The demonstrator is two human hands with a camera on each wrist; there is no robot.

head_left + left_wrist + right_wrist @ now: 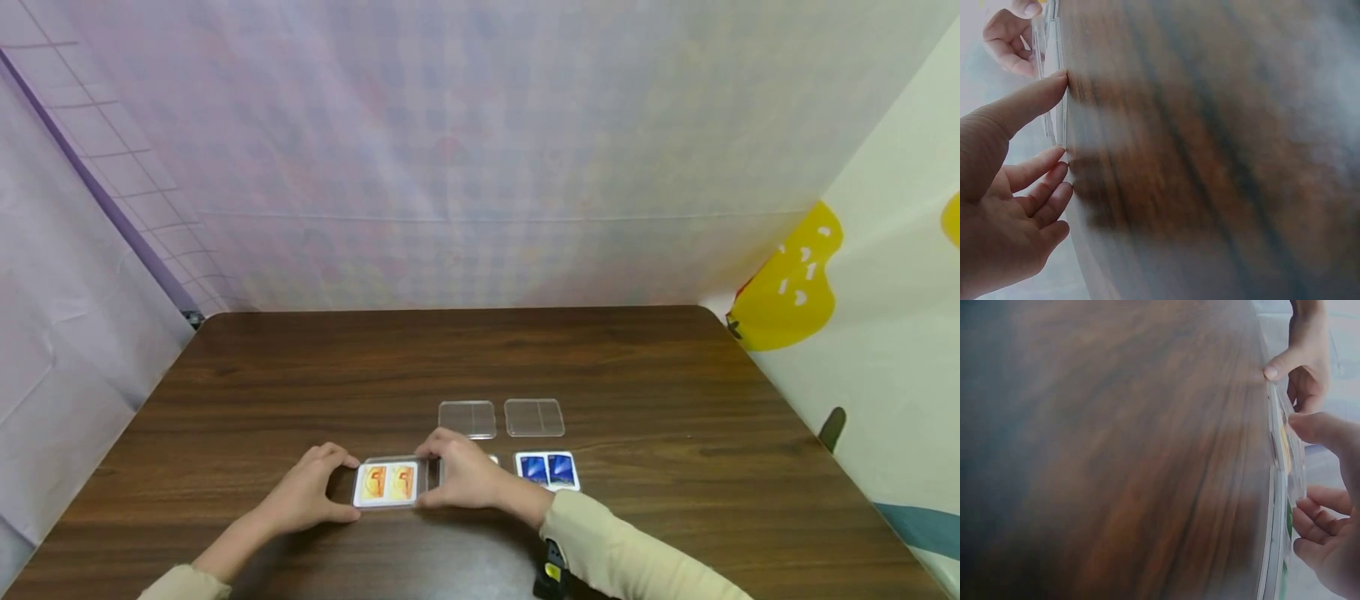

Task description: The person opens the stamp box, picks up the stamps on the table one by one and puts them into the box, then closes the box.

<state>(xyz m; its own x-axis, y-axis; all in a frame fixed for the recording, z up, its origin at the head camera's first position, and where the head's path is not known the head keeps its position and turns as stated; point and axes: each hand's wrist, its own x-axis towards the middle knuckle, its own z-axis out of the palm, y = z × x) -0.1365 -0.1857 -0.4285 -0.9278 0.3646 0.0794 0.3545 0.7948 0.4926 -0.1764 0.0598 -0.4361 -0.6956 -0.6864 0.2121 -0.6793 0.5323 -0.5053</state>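
In the head view, a flat clear plastic case (387, 502) with a white insert and two orange-printed pieces lies on the table between both hands. My left hand (303, 492) holds its left end, thumb at the near corner and fingers at the far corner. With thumb and fingers my right hand (468, 477) pinches a clear lid (1297, 462), which stands slightly tilted over the case in the right wrist view. Behind the right hand, another case is mostly hidden. Right of it lies a white case (547, 472) with two blue pieces.
Two clear lids (467, 419) lie side by side farther back on the brown wooden table (337, 367). A patterned cloth (450, 167) hangs along the table's back edge. A black device with a yellow mark (552, 571) is at the right wrist.
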